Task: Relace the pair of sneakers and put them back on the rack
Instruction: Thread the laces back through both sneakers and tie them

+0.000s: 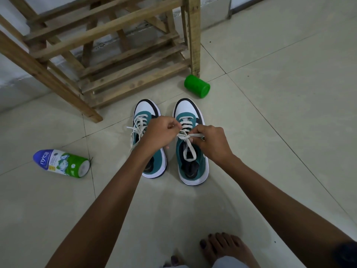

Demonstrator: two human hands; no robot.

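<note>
Two sneakers side by side mid-frame, left hand and right hand each pinching the right sneaker's lace, wooden rack upper left

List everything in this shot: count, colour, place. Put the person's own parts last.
Teal-and-white sneakers: two, side by side on the floor, toes toward the rack.
Off-white laces: on both sneakers; right one being tied.
Slatted wooden rack: one, brown, upper left.
Green plastic cylinder: one, lying by the rack's leg.
Blue, white and green powder bottle: one, lying at left.
Pale tiled floor: under everything.
Left hand, right hand: pinching the right sneaker's lace.
Bare foot: bottom edge.
</note>
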